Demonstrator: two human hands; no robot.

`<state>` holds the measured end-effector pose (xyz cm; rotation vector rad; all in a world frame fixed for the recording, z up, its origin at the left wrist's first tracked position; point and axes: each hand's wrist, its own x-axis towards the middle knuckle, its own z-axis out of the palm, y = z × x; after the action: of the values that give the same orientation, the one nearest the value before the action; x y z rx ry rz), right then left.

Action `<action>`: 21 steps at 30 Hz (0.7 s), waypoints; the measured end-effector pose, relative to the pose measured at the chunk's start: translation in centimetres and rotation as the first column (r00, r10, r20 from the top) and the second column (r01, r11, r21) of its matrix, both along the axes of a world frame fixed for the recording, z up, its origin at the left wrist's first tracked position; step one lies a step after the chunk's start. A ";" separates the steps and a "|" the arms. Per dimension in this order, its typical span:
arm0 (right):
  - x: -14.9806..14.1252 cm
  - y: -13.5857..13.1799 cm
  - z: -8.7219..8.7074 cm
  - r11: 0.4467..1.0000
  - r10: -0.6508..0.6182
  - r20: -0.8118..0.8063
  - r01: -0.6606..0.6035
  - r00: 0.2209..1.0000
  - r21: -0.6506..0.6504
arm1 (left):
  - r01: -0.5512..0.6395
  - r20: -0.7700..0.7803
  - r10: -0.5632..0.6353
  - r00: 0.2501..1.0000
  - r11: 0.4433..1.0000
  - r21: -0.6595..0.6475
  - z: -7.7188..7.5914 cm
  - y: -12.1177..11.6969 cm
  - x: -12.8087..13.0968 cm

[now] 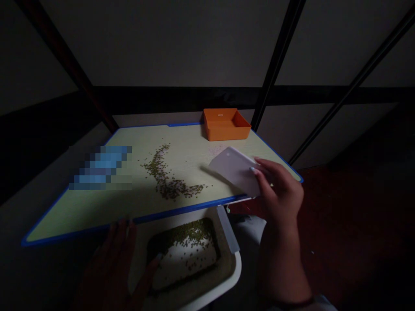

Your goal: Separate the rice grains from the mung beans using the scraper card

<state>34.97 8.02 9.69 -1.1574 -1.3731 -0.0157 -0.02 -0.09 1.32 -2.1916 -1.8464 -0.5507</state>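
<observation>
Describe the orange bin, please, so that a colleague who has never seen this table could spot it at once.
Find the pale, blue-edged tabletop and look to its far right corner, near the wall. The open-topped orange bin stands there, with small white lettering. Its bright colour sets it apart from the white tub of dark grains at the near edge.

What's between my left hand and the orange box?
In the head view, the tabletop and scattered little bits lie between your left hand and the orange box.

Dim, dark edges; tabletop faintly lit, shadowed; right hand slightly blurred.
</observation>
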 end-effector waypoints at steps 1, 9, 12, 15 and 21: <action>0.2 0.1 -0.1 0.998 -0.059 -0.076 0.059 0.995 -0.004 | 0.000 -0.001 0.000 1.000 1.000 -0.002 0.0 0.0 0.1; 1.9 1.6 -0.3 0.954 -0.108 -0.277 0.021 0.955 -0.299 | -0.010 -0.001 0.010 1.000 1.000 0.004 0.0 0.1 0.4; 2.1 1.8 -0.5 0.937 -0.063 -0.305 -0.049 0.950 -0.347 | -0.008 -0.004 0.008 1.000 1.000 -0.004 0.1 0.1 0.4; 1.9 1.9 -0.8 0.928 -0.027 -0.322 -0.096 0.946 -0.361 | -0.005 -0.008 0.005 1.000 1.000 -0.012 0.2 0.0 0.5; 1.0 2.0 -0.7 0.920 0.010 -0.344 -0.143 0.939 -0.364 | -0.011 -0.007 0.011 1.000 1.000 0.001 0.1 0.1 0.5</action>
<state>36.01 10.00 9.01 -1.3554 -1.1393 0.5108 0.47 0.02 1.43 -2.1789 -1.8531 -0.5403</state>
